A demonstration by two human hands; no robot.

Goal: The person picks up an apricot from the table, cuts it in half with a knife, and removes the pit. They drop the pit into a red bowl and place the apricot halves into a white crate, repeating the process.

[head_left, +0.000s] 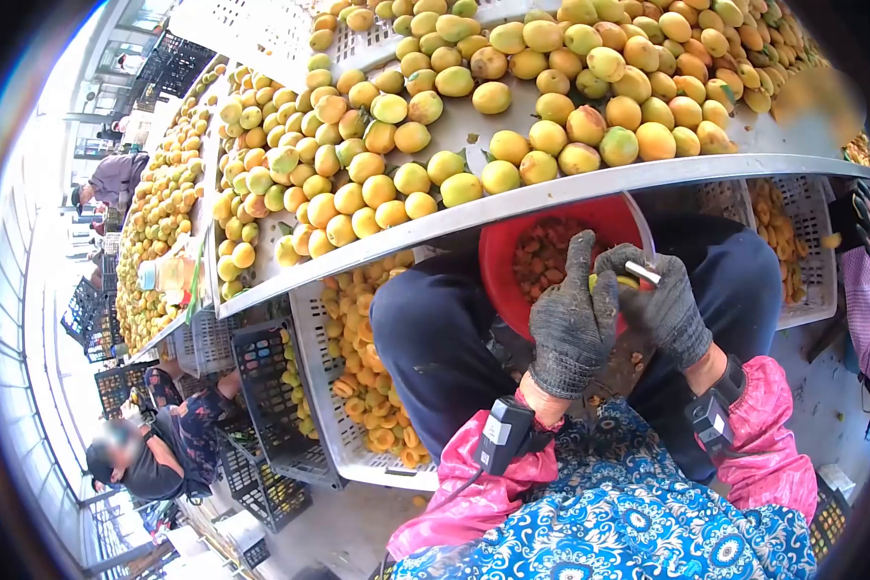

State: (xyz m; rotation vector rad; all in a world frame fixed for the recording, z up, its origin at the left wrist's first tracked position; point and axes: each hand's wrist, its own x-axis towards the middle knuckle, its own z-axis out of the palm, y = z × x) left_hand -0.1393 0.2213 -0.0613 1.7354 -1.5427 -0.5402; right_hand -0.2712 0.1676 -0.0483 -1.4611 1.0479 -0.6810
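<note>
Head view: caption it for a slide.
Gloved left hand and right hand with a silvery tool and yellowish fruit, over a red bucket beside a fruit-heaped table.

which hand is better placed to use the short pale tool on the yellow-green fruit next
Probably the right hand, gloved in dark grey knit: it holds the tool close beside the fruit. The left hand, gloved alike, shows no tool and seems better suited to steadying.

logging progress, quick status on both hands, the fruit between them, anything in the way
Left hand and right hand gloved, over red bucket. Yellowish fruit between them; right hand holds pale tool. Nothing visibly blocking.
</note>
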